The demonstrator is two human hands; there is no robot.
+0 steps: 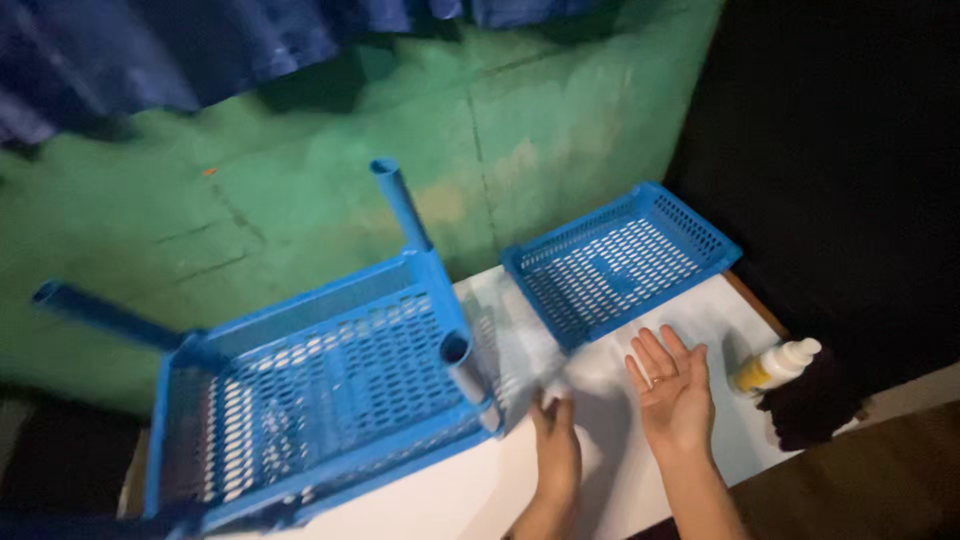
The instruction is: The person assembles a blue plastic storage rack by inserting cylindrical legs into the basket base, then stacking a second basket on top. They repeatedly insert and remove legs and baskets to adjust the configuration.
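My left hand rests low over the white table, fingers together and pointing up, just right of a large blue perforated plastic basket. That basket has blue tube legs sticking up at its corners, one of them close to my left fingertips. My right hand lies flat with its fingers spread, holding nothing, just below a smaller blue perforated basket at the table's far side.
A small white and yellow bottle lies at the table's right edge beside a dark cloth. A green wall stands behind, with blue fabric hanging above. Dark space fills the right.
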